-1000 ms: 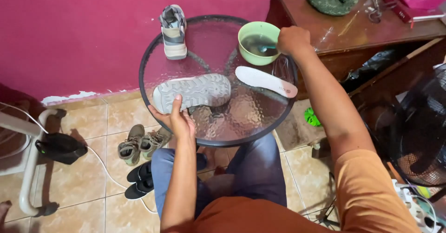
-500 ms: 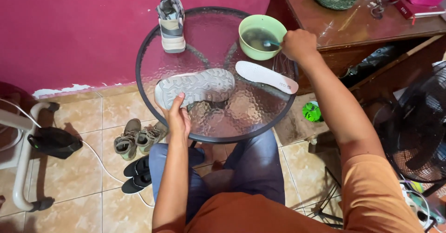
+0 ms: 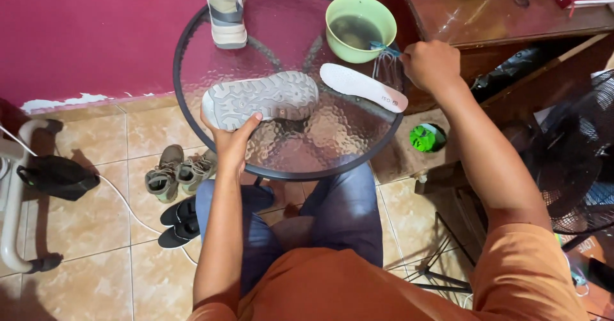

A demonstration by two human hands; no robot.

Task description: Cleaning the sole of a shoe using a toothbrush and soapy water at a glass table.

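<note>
- Round glass table (image 3: 300, 148): near rim at the knees, bare glass at centre.
- Left hand (image 3: 231, 140) clamps upturned shoe (image 3: 262, 99) at the near-left edge.
- Insole (image 3: 362, 87) lies beside it.
- Right hand (image 3: 430, 63), closed on a small brush (image 3: 384, 48), sits just beside the green bowl (image 3: 360, 27) at the far-right rim.

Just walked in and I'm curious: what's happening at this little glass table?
A seated person's left hand holds a shoe sole-up on the round glass table. The right hand holds a small brush at the rim of a green bowl of murky water. A white insole lies beside the shoe, and a second shoe stands upright at the table's far edge.
</note>
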